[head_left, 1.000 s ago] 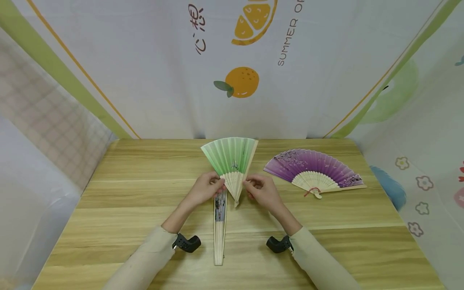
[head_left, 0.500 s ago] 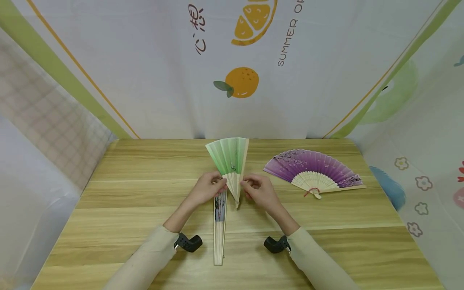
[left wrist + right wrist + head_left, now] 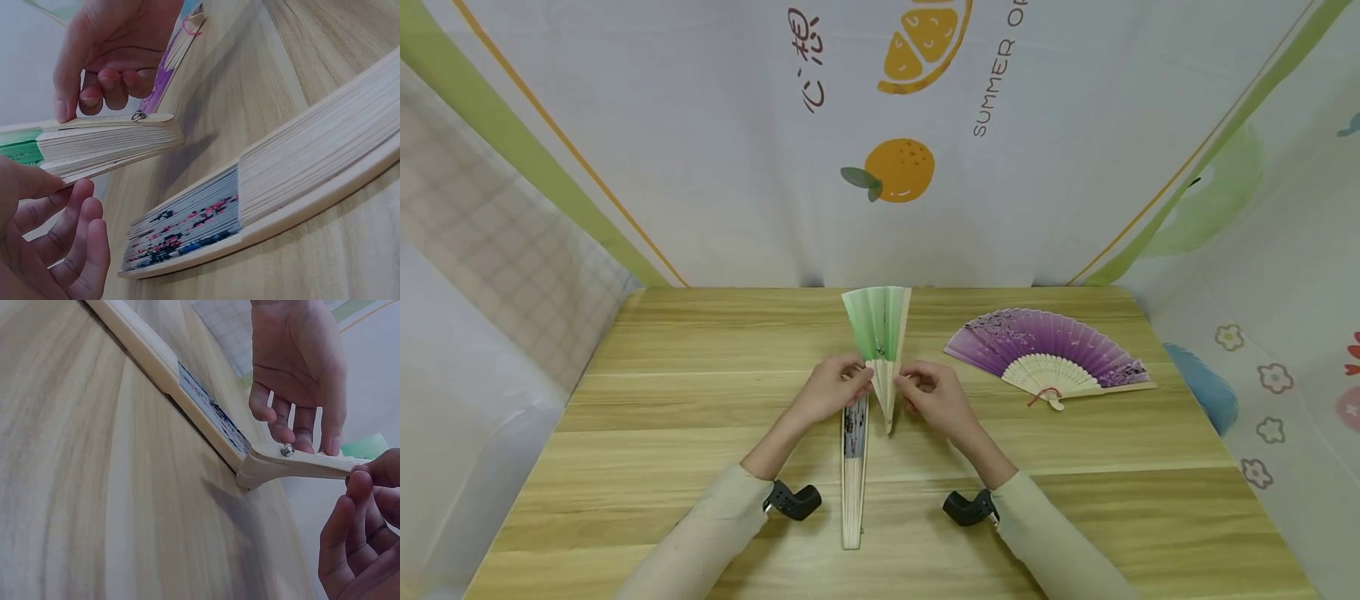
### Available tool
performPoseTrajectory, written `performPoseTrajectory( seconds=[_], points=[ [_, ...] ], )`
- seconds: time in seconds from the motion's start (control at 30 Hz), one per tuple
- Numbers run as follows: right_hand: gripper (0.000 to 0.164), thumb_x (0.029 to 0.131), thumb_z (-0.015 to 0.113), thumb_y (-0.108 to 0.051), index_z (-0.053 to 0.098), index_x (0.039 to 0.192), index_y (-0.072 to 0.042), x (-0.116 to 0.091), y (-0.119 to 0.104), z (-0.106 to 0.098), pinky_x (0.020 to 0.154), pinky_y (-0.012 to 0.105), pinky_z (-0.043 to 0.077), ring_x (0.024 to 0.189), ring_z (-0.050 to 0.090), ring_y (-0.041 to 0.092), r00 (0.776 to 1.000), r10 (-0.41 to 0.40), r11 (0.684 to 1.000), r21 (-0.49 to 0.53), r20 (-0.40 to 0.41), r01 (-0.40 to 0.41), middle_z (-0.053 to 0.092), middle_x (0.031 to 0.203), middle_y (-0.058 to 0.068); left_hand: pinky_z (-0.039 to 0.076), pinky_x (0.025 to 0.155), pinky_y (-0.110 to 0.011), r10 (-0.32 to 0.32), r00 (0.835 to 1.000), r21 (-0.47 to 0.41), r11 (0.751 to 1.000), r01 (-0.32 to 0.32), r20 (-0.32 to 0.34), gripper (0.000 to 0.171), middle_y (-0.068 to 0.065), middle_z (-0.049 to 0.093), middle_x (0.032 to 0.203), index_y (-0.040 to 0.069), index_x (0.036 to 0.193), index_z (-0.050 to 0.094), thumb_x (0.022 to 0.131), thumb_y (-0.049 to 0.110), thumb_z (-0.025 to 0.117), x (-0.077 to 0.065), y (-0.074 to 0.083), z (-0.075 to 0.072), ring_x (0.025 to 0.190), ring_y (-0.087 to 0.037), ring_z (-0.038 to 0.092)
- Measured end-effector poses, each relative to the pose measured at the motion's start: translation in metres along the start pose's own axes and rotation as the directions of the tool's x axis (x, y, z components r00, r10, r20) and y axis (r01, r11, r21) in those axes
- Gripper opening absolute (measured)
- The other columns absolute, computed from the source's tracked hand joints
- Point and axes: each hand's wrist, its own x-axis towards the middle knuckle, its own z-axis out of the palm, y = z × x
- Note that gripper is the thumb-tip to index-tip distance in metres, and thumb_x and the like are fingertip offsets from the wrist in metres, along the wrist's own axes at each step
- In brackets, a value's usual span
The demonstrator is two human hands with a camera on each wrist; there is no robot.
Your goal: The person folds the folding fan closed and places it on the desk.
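Observation:
A green folding fan point(image 3: 877, 321), partly spread with its pale ribs downward, is held between both hands above the table. My left hand point(image 3: 832, 388) pinches its left outer rib between thumb and fingertips. On the opposite edge, my right hand point(image 3: 937, 392) holds the other outer rib by thumb and finger. The left wrist view shows the pleated ribs point(image 3: 106, 145) bunched near the metal pivot point(image 3: 139, 116). Below the left hand lies a closed fan point(image 3: 853, 479) with a grey flowered leaf, its top end hidden behind the hand and green fan.
An opened purple fan point(image 3: 1037, 342) with a red cord point(image 3: 1047, 395) lies to the right on the wooden table point(image 3: 700, 417). A white printed curtain point(image 3: 737, 167) hangs behind the table's back edge. Black wrist cameras point(image 3: 795, 502) sit near both cuffs.
The green fan has narrowed from a wide spread to a slim wedge as my hands drew slightly closer together. The purple fan and the closed fan stay where they were.

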Motion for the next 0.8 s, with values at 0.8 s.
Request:
performPoseTrajectory(
  seconds=[0.8],
  points=[
    [0.009,0.096,0.060,0.011,0.065,0.098,0.019,-0.0007,-0.0014,0.0058,0.051,0.024,0.047,0.055,0.055,0.028,1.000,-0.029,0.999,0.018,0.010,0.028,0.059,0.068,0.026,0.053,0.058,-0.030,-0.013,1.000,0.067,0.998,0.014,-0.015,0.014,-0.010,0.070,0.085,0.001,0.096,0.066,0.103,0.010,0.058,0.0023,0.0051,0.0075,0.078,-0.034,0.070]
  ],
)
